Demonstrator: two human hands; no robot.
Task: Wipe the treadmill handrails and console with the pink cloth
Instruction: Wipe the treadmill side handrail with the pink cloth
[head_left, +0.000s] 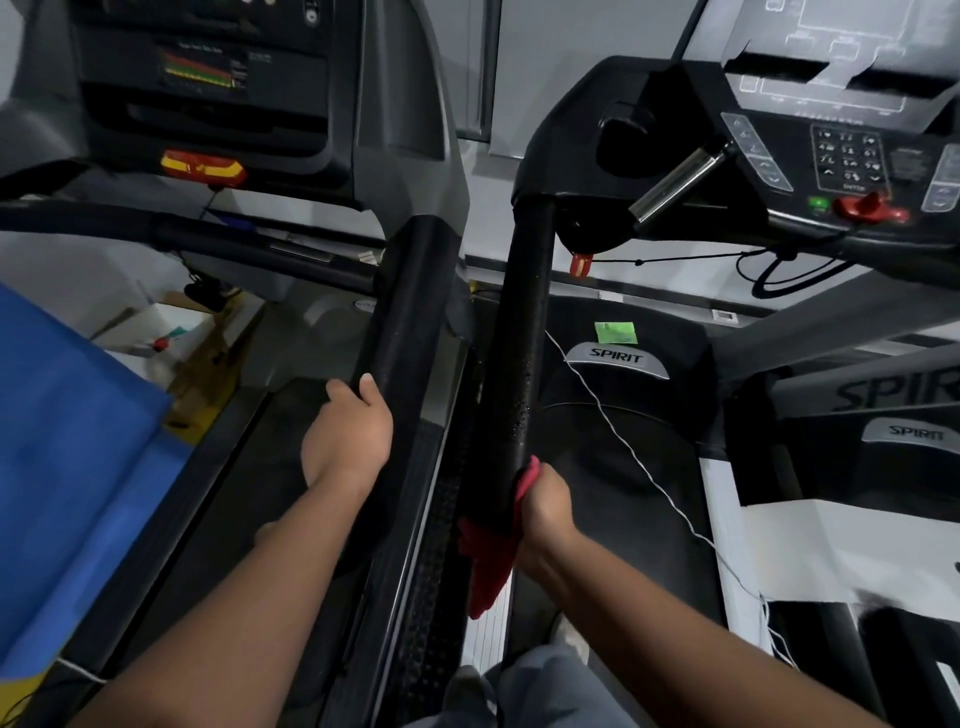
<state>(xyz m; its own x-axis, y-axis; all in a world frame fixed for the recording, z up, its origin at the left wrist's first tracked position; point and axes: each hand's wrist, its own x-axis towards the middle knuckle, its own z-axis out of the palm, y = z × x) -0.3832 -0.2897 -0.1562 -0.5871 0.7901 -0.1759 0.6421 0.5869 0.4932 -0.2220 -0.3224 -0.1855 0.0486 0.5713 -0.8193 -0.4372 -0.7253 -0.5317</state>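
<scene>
- The right hand (543, 506), lower centre of the frame, is closed around the near end of a black padded handrail (519, 332), with the pink cloth (491, 558) bunched between palm and rail; the cloth reads red-pink here, and its loose tail hangs down below the fist.
- The left hand (348, 436), just left of centre, grips the neighbouring treadmill's handrail (400, 332): fingers curled over the top, thumb on the near side, nothing else in it. It looks like a bracing hold rather than a wiping one.
- The two rails run side by side up the middle of the frame, close but apart. Small beads of moisture show on the right-hand rail above the cloth.
- That rail climbs to the console (831, 150) in the upper right, with its keypad, a green button and a red safety key (872, 208). A chrome grip bar (675, 184) angles out beside it.
- A thin white cord (623, 441) trails across the dark deck of the right-hand treadmill.
- Step in hand, as I judge it: wiping the handrail, with the cloth at its lower end and the console not yet reached.
- The next move calls for a firm wrapped grip slid up the rail's length, catching the droplets, then moving onto the console with lighter pressure around the buttons and safety key.
</scene>
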